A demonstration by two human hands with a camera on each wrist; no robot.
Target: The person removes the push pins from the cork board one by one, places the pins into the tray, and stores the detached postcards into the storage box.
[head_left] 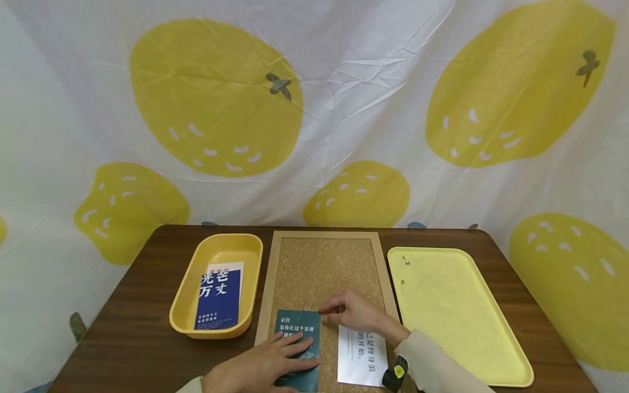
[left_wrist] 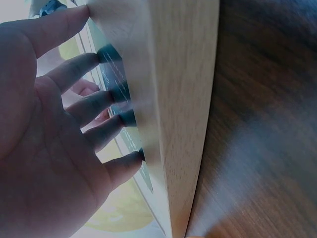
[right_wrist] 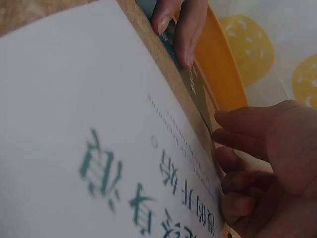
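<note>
At the lower centre of the frame, a green card (head_left: 306, 323) is lying on a cork board (head_left: 324, 273). Its thin sheet is probably handling lightly, bending and sliding easily, its edges offering the best hold. The left hand (head_left: 262, 364), fingers spread, is resting flat on it. The right hand's (head_left: 357, 312) fingertips are touching its upper right corner; whether they are pinching anything, I cannot tell. Grainy cork is filling a smooth wooden frame (head_left: 324, 234).

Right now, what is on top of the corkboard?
A dark green card, partly under the left hand, and a white printed card, partly covered by the right hand. The corkboard beneath both, and some print, is hidden.
</note>
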